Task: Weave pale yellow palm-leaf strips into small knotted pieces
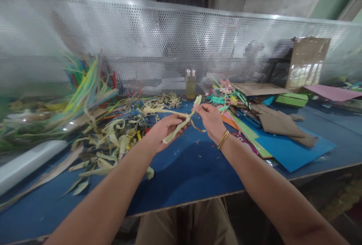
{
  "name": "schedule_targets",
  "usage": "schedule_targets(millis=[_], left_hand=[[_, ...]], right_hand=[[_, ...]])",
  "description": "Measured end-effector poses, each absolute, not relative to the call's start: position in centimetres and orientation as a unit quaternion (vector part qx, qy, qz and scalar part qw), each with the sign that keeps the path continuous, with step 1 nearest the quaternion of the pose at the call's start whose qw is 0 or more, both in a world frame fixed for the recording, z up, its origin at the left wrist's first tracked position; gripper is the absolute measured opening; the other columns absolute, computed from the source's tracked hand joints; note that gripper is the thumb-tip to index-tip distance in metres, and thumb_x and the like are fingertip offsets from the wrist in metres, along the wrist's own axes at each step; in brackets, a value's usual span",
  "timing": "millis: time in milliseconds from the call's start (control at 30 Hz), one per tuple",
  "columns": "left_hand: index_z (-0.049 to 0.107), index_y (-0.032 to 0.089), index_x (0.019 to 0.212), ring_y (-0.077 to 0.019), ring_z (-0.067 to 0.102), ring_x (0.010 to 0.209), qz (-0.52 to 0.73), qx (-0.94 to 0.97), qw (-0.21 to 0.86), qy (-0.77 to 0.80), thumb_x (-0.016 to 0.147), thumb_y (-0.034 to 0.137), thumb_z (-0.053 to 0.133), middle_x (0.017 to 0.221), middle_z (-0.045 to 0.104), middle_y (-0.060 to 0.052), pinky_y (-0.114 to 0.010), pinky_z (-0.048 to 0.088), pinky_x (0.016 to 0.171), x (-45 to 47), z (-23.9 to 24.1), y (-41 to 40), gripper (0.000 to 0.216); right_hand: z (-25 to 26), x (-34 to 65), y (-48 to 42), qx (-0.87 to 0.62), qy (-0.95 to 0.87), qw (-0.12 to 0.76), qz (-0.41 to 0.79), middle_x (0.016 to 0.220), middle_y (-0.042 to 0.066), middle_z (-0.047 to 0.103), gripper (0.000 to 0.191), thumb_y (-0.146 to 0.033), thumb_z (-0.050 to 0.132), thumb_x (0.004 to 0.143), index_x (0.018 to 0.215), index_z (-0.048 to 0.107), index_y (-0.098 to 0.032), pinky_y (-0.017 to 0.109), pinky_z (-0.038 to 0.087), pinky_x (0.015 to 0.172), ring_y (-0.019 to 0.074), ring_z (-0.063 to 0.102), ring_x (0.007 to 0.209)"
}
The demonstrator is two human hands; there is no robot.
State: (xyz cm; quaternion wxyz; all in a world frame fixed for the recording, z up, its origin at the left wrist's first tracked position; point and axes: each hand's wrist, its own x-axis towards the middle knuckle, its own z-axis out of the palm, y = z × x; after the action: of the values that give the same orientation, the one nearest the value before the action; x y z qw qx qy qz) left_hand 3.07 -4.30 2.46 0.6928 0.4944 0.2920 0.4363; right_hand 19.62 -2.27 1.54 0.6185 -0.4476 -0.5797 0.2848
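Above the blue tabletop (pixel 183 177), pale yellow-green dried leaf strips (pixel 175 130) cross each other and look knotted or folded at the middle. My left hand (pixel 166 130) is closed around the crossing, with one strip lying over its fingers and a long stem reaching out to the upper left. My right hand (pixel 208 118), with a gold bracelet at the wrist, pinches the strip's upper right end between thumb and fingertips. A thin brown curl hangs from the crossing between both hands.
Left lie a heap of dried leaf strips (pixel 109 154), a bundle of coloured strips (pixel 87 82) and a long white object (pixel 31 162). A clear bottle (pixel 190 84) stands at the back before a perforated metal panel (pixel 135 45). Right are blue paper (pixel 291 150) and brown paper (pixel 281 124).
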Motion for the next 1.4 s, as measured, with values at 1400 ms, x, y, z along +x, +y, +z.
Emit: schedule_targets(millis=[1400], left_hand=[[0.063, 0.015, 0.056, -0.01, 0.046, 0.051, 0.447, 0.54, 0.612, 0.365, 0.066, 0.027, 0.071, 0.054, 0.054, 0.001, -0.025, 0.035, 0.054, 3.6, 2.0, -4.3, 0.017]], right_hand=[[0.9, 18.3, -2.6, -0.384, -0.587, 0.642, 0.309, 0.09, 0.004, 0.065, 0.022, -0.04, 0.066, 0.072, 0.065, 0.063, -0.019, 0.03, 0.044, 0.086, 0.0163, 0.06, 0.089]])
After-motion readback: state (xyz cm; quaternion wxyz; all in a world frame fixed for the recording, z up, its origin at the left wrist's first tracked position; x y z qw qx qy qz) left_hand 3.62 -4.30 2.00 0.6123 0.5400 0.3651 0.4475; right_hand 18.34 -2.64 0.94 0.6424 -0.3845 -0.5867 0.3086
